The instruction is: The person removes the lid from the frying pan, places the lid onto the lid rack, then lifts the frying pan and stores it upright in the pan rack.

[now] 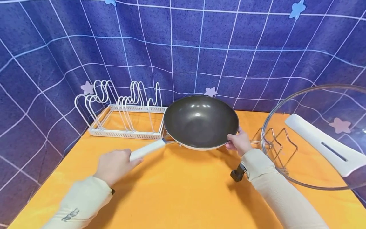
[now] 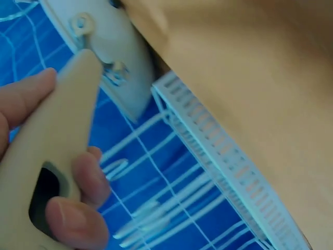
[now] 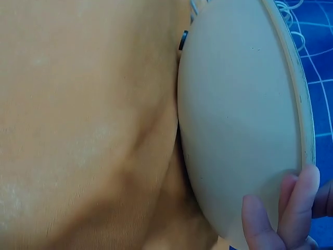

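Observation:
A wok with a dark inside and a cream-white outside stands in the middle of the table, its near side tilted a little toward me. Its white handle points to the lower left, and my left hand grips the end of it. In the left wrist view, fingers curl round the handle beside its dark slot. My right hand pinches the wok's right rim, thumb over the edge. From the right wrist, fingertips show against the pale outer wall.
Left of the wok, a white wire rack with upright loops stands close against it. On the right, a large glass lid with a white slotted handle leans by a small metal wire rack. A blue checked curtain hangs behind the orange tabletop.

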Demonstrator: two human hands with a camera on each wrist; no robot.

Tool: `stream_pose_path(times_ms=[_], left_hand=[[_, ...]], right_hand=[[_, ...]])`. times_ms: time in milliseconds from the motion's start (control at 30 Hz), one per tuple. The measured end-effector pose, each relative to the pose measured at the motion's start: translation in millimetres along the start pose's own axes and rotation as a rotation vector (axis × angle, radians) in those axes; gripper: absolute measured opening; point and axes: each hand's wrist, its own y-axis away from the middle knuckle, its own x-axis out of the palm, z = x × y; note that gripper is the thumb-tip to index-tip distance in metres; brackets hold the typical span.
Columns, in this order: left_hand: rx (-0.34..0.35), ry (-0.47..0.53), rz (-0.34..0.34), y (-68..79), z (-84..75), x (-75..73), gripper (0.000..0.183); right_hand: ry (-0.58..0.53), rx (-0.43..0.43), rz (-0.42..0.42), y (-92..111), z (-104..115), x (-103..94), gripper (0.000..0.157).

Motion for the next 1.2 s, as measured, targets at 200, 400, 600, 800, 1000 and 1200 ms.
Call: stream_pose_path(times_ms=[200,400,600,800,1000,1200], left_hand=[[0.073,-0.033,-0.002,12.0,-19.7,-4.4,0.043],[0.133,0.105,0.108,24.6,-43.8,-10.4,0.034],[0.13,0.271,0.233,32.7,-58.7,-15.2,0.029],[0.189,0.302,0.285,34.5,-67.1,-16.7,0.031],[0.298,0.301,0.273,31.5,-73.1,-16.5,0.035],[0.407,0.328,0.257,30.9,-81.7,-13.6,0.035]], right_hand=[[-0.014,0.013,-0.038,0,0,-3.8,0.077],[-0.009,-0.016,-0.03,8,-4,-7.0,0.075],[0.006,-0.028,0.063,20,-12,0.4,0.074],[-0.053,-0.01,0.2,57,-35,22.4,0.074],[-0.192,0.05,0.339,108,-44,58.6,0.073],[-0.313,0.069,0.422,135,-46,92.3,0.072]])
